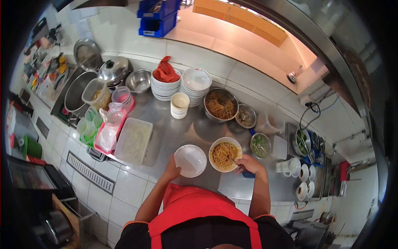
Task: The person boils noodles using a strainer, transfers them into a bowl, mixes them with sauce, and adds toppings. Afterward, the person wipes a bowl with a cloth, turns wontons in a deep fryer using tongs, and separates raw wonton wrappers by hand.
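My left hand (pixel 171 169) grips the near left rim of a white bowl (pixel 190 161), which looks empty. To its right stands a second white bowl (pixel 212 152) filled with noodles (pixel 224 156) in a brownish coating. At the noodle bowl's right edge, my right hand (pixel 251 164) is closed on a thin utensil (pixel 237 163) that reaches into the noodles. Whether the utensil is a pair of chopsticks or a fork cannot be made out.
Behind the bowls are a steel bowl of brown food (pixel 221 104), stacked white bowls (pixel 196 85) and small cups (pixel 179 106). Chopped greens (pixel 260 145) sit to the right. A plastic container (pixel 134 141) lies left, near the counter edge. White mugs and sauce cups (pixel 304 173) stand far right.
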`<state>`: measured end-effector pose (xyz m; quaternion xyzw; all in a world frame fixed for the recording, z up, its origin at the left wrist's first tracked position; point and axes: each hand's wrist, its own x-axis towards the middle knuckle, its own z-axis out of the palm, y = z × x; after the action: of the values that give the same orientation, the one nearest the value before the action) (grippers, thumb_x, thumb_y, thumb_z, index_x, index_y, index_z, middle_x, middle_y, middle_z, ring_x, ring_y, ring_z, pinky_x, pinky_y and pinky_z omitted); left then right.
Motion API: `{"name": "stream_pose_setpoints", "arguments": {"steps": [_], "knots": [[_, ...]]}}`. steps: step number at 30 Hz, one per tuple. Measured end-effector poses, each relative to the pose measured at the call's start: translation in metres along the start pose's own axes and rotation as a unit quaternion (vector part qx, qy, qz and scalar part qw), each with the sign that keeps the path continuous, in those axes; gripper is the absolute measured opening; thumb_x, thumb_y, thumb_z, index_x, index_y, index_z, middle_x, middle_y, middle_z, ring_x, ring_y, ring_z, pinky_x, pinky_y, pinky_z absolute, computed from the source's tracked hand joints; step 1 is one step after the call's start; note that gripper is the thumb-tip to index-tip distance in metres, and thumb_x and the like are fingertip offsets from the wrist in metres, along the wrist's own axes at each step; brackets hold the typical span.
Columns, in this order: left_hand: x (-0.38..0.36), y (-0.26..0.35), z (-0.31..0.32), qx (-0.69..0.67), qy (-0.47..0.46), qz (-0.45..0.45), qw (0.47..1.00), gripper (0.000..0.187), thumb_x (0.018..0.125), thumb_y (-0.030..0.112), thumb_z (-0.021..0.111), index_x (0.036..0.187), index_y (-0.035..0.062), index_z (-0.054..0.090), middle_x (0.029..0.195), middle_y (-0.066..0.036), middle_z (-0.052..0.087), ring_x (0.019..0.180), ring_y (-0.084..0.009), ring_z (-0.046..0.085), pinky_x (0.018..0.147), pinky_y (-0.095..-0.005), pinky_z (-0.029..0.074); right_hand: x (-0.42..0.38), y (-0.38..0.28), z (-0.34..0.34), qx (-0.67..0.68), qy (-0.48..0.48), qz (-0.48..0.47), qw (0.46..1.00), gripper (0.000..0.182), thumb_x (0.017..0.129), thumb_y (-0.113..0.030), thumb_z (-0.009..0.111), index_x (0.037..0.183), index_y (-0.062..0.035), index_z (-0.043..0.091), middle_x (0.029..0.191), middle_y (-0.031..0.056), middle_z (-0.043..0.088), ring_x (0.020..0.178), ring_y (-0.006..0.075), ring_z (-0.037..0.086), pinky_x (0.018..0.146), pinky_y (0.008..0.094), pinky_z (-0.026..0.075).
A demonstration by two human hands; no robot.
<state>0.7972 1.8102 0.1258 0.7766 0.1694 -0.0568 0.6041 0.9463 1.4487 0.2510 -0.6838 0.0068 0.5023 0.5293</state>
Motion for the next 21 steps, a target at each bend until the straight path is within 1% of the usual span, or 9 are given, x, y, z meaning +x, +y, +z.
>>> {"name": "stream_pose_setpoints", "arguments": {"steps": [2, 5, 8, 11, 12, 15, 17, 18, 21], "knots": [[0.000, 0.030, 0.012, -0.051, -0.097, -0.072, 0.991, 0.063, 0.078, 0.004, 0.057, 0.137, 0.0019, 0.037, 0.127, -0.027, 0.052, 0.116, -0.0421, 0.055, 0.103, -0.0443, 0.042, -0.015, -0.004, -0.001, 0.002, 0.008, -0.006, 1.000, 0.033, 0.097, -0.020, 0.053, 0.123, -0.0012, 0.054, 0.112, 0.0146, 0.065, 0.091, 0.0286, 0.069, 0.071, 0.0401, 0.059], [0.013, 0.012, 0.032, 0.197, -0.004, 0.087, 0.977, 0.058, 0.089, 0.023, 0.061, 0.139, 0.0031, 0.038, 0.126, -0.025, 0.053, 0.111, -0.0350, 0.059, 0.099, -0.0432, 0.046, -0.027, -0.006, 0.011, -0.009, 0.015, -0.026, 1.000, 0.035, 0.097, -0.023, 0.052, 0.125, -0.0015, 0.054, 0.114, 0.0149, 0.065, 0.092, 0.0276, 0.069, 0.071, 0.0390, 0.059], [0.015, 0.091, 0.033, -0.071, -0.086, 0.008, 0.994, 0.060, 0.097, 0.043, 0.055, 0.140, 0.0051, 0.040, 0.127, -0.019, 0.055, 0.109, -0.0264, 0.061, 0.098, -0.0389, 0.047, -0.016, -0.001, 0.021, -0.024, -0.023, -0.022, 0.999, 0.036, 0.098, -0.024, 0.050, 0.125, -0.0009, 0.053, 0.114, 0.0145, 0.065, 0.092, 0.0252, 0.069, 0.068, 0.0385, 0.060], [0.033, 0.117, 0.045, -0.409, -0.296, -0.179, 0.844, 0.054, 0.101, 0.044, 0.048, 0.139, 0.0063, 0.043, 0.126, -0.013, 0.057, 0.108, -0.0219, 0.061, 0.097, -0.0360, 0.046, 0.008, 0.010, 0.029, -0.043, -0.075, -0.016, 0.996, 0.039, 0.098, -0.024, 0.049, 0.129, -0.0015, 0.049, 0.112, 0.0156, 0.065, 0.088, 0.0231, 0.070, 0.063, 0.0371, 0.060], [0.043, 0.104, 0.061, -0.305, -0.273, -0.060, 0.910, 0.053, 0.101, 0.046, 0.046, 0.137, 0.0069, 0.047, 0.126, -0.009, 0.059, 0.111, -0.0181, 0.059, 0.097, -0.0332, 0.045, 0.012, 0.011, 0.035, -0.043, -0.071, -0.010, 0.996, 0.040, 0.098, -0.024, 0.049, 0.131, -0.0016, 0.048, 0.112, 0.0158, 0.065, 0.087, 0.0228, 0.070, 0.062, 0.0366, 0.060], [0.052, 0.105, 0.066, -0.240, -0.205, -0.017, 0.949, 0.049, 0.103, 0.042, 0.044, 0.134, 0.0048, 0.049, 0.124, -0.009, 0.060, 0.115, -0.0177, 0.056, 0.099, -0.0339, 0.044, 0.005, 0.007, 0.052, -0.095, 0.016, -0.017, 0.995, 0.046, 0.098, -0.026, 0.051, 0.135, -0.0009, 0.041, 0.108, 0.0150, 0.066, 0.086, 0.0224, 0.069, 0.062, 0.0369, 0.058], [0.055, 0.098, 0.073, -0.163, -0.142, 0.089, 0.972, 0.045, 0.103, 0.038, 0.043, 0.133, 0.0046, 0.050, 0.123, -0.011, 0.060, 0.117, -0.0206, 0.055, 0.101, -0.0335, 0.042, -0.004, 0.009, 0.066, -0.186, 0.117, -0.074, 0.973, 0.048, 0.098, -0.027, 0.052, 0.136, 0.0006, 0.039, 0.104, 0.0157, 0.067, 0.085, 0.0224, 0.069, 0.063, 0.0385, 0.055], [0.056, 0.094, 0.076, -0.122, -0.111, 0.141, 0.976, 0.044, 0.103, 0.037, 0.043, 0.132, 0.0044, 0.050, 0.123, -0.012, 0.060, 0.118, -0.0221, 0.055, 0.102, -0.0333, 0.041, 0.009, 0.032, 0.061, -0.321, 0.217, -0.141, 0.911, 0.039, 0.096, -0.023, 0.054, 0.130, -0.0048, 0.048, 0.096, 0.0167, 0.069, 0.084, 0.0274, 0.069, 0.069, 0.0434, 0.052], [0.049, 0.104, 0.077, -0.041, -0.059, 0.264, 0.962, 0.039, 0.101, 0.031, 0.046, 0.131, 0.0066, 0.050, 0.124, -0.016, 0.058, 0.122, -0.0308, 0.052, 0.107, -0.0412, 0.035, -0.031, 0.004, 0.073, -0.439, 0.280, -0.166, 0.838, 0.025, 0.093, -0.019, 0.056, 0.116, -0.0111, 0.058, 0.092, 0.0163, 0.069, 0.086, 0.0337, 0.067, 0.073, 0.0474, 0.051]]}}
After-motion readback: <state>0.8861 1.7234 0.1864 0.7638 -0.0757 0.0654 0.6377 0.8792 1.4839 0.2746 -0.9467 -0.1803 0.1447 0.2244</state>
